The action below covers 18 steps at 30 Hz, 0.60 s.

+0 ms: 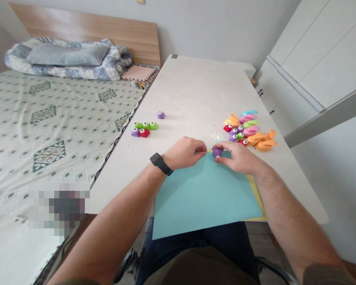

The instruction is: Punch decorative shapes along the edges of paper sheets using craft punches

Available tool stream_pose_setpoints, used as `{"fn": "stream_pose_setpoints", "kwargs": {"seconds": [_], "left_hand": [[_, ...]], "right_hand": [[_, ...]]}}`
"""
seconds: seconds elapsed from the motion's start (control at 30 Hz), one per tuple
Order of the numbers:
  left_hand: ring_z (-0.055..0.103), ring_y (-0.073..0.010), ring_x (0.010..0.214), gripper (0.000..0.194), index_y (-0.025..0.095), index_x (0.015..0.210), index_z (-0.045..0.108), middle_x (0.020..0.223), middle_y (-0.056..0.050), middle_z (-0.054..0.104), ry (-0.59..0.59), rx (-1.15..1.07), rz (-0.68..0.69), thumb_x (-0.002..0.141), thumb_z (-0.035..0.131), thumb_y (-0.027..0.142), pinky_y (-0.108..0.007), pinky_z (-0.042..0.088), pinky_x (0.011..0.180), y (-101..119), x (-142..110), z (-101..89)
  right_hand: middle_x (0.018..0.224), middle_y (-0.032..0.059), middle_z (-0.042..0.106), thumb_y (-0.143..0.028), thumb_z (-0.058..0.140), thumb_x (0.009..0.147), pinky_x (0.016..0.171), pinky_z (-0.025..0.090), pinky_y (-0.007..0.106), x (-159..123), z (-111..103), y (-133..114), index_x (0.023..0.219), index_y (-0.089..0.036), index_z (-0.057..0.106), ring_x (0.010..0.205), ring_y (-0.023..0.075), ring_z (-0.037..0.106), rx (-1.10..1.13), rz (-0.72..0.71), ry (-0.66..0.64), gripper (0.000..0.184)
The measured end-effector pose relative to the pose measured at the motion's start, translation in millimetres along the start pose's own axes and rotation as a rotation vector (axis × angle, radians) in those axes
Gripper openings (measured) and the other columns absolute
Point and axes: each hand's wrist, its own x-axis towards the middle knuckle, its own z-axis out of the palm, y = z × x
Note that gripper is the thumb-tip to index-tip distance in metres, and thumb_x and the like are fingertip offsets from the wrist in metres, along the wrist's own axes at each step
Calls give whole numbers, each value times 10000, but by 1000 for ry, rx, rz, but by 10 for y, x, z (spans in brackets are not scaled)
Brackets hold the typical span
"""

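So, the right hand (235, 157) closes narrowly around a small purple craft punch (216, 152), thumb and fingers on its sides, with the punch sitting at the top edge of a teal paper sheet (201, 198). The left hand (182, 153), a black smartwatch (158, 163) on its wrist, comes in from the other side with its fingertips pinched narrow at that same edge, right beside the punch; whether they grip the paper or the punch, I can't tell. The teal sheet lies on a slightly offset yellow sheet (255, 194), both overhanging the near edge of a white table (195, 87). Tiny white paper cutouts (216, 136) lie just above the hands. To the right sits a heap of orange, pink and teal lever punches (249, 130) mixed with small ones. To the left are a row of green, purple and red small punches (144, 128) and, a little apart, a lone purple punch (161, 115). A patterned bed (47, 130) runs alongside the table.
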Motion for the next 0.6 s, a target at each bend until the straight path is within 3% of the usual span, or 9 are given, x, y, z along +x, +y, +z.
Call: {"fn": "stream_pose_setpoints", "kwargs": {"seconds": [0.6], "left_hand": [[699,-159,770,190,186,974,757,848,-19,766,-11,11,1,883,593,220,-260,495,719,2,-5,-6]], "right_hand": [[996,41,734,-252,717,828,890,534,428,27,66,23,1031,-266,695,934,253,669,-41,21,17,205]]}}
